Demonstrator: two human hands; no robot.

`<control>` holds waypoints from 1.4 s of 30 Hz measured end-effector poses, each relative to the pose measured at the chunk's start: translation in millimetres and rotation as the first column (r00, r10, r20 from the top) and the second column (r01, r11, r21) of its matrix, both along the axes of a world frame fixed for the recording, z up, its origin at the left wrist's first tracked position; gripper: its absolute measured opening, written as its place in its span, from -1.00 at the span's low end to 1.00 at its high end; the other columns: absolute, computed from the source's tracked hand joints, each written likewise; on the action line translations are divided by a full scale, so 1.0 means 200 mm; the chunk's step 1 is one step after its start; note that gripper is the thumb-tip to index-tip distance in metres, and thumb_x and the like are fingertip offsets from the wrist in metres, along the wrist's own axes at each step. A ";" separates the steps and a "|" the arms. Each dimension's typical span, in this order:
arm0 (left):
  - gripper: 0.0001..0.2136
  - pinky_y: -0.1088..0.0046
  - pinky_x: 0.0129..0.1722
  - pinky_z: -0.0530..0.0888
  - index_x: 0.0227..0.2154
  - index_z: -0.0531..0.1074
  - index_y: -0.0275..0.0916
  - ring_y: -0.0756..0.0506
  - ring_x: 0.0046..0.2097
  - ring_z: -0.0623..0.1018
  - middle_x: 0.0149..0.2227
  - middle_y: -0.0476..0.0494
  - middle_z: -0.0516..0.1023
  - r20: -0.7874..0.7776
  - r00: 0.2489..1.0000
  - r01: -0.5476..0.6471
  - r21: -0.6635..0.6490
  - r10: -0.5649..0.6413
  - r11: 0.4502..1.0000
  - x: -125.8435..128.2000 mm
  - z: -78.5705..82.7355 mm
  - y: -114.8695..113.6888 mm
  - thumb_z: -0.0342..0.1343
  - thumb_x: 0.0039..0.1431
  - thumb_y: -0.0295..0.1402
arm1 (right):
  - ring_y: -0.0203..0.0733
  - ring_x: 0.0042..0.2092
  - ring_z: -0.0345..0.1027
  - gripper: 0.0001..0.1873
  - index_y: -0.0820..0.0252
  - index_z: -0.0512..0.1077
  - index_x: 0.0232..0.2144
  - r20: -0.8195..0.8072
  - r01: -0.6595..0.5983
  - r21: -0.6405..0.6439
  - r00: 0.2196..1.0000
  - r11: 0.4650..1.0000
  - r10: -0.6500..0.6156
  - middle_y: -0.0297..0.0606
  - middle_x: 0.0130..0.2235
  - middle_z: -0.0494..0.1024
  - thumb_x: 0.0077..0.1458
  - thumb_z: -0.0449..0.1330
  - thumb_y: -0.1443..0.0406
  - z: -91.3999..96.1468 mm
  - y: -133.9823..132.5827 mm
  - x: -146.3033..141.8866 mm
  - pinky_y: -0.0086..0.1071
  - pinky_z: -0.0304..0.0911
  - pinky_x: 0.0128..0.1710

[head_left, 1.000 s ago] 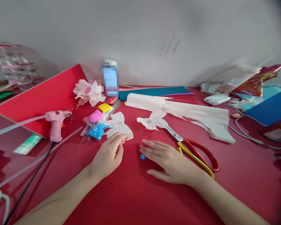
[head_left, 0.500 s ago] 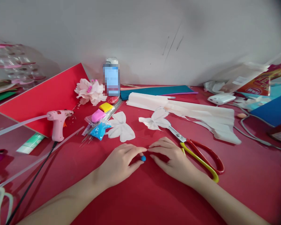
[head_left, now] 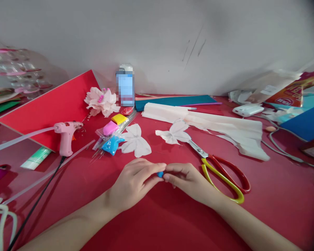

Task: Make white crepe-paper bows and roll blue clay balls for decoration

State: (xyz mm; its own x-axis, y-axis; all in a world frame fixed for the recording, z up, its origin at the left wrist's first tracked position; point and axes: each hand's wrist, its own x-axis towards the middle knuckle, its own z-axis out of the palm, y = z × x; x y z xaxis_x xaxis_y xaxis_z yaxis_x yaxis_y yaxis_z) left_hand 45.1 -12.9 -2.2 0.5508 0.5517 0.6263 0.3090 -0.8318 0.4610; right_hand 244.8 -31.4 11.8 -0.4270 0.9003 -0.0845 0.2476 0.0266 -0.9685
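the left hand and the right hand come together above the red worktop, their fingertips meeting on a small bit of blue modelling clay, which shows only as a sliver between them; both hands grasp it lightly, neither released nor clenched into a fist; with soft clay like this, light, even pressure from the finger pads, turning the bit as it is pressed, should keep it smooth and free of dents; resting the forearms on the worktop helps steady the fingers; a white crepe-paper butterfly lies at 11 o'clock from the hands, and a second at 12 o'clock sits just beside the tip of the steel-bladed scissors, whose red and yellow handles lie at 2 o'clock; a pink hot glue gun and packets of pink clay and blue clay lie at 10 to 11 o'clock; as for writing, the orange packet at 2 o'clock has lettering too blurred to read, the bottle at 12 o'clock has its label pixelated, and the pale green tube at 9 o'clock shows nothing legible
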 end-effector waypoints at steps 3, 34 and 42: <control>-0.62 0.46 -0.06 0.50 0.01 0.28 -0.15 -0.01 -0.10 0.55 -0.17 -0.04 0.58 0.049 0.996 -0.065 -0.124 0.071 0.990 0.00 -0.02 0.00 0.11 0.14 -0.55 | -0.27 -0.29 0.42 -0.65 0.17 0.48 -0.08 -0.027 0.043 -0.031 0.999 0.999 -0.043 -0.24 -0.25 0.58 0.13 0.14 0.14 0.00 0.00 0.01 -0.41 0.37 -0.33; -0.74 0.55 -0.39 0.29 -0.19 0.24 -0.16 0.06 -0.41 0.23 -0.37 0.05 0.14 0.356 0.821 -0.134 -0.640 0.446 0.756 -0.05 0.00 0.12 0.01 0.03 -0.52 | -0.14 0.34 -0.28 -0.32 0.20 -0.20 0.30 0.742 -0.548 0.271 0.643 0.792 0.190 -0.22 0.33 -0.16 0.26 -0.10 0.08 0.02 -0.15 0.09 -0.18 -0.23 0.31; -0.73 0.56 -0.44 0.26 -0.14 0.22 -0.13 0.10 -0.50 0.16 -0.37 0.08 0.16 0.358 0.869 -0.045 -0.629 0.340 0.777 -0.04 -0.03 0.12 0.03 0.08 -0.47 | -0.09 0.34 -0.34 -0.30 0.36 -0.07 0.28 0.720 -0.584 0.323 0.662 0.744 0.207 -0.09 0.32 -0.14 0.26 -0.15 0.02 0.00 -0.02 -0.17 -0.15 -0.29 0.32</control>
State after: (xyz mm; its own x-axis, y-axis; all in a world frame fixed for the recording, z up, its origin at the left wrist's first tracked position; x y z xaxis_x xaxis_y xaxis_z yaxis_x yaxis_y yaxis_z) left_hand 37.3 11.2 -8.9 0.1462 0.9479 0.2830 0.0789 -0.2963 0.9518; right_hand 210.3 -36.0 11.4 -0.7694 0.6352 -0.0680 0.6025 0.6861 -0.4079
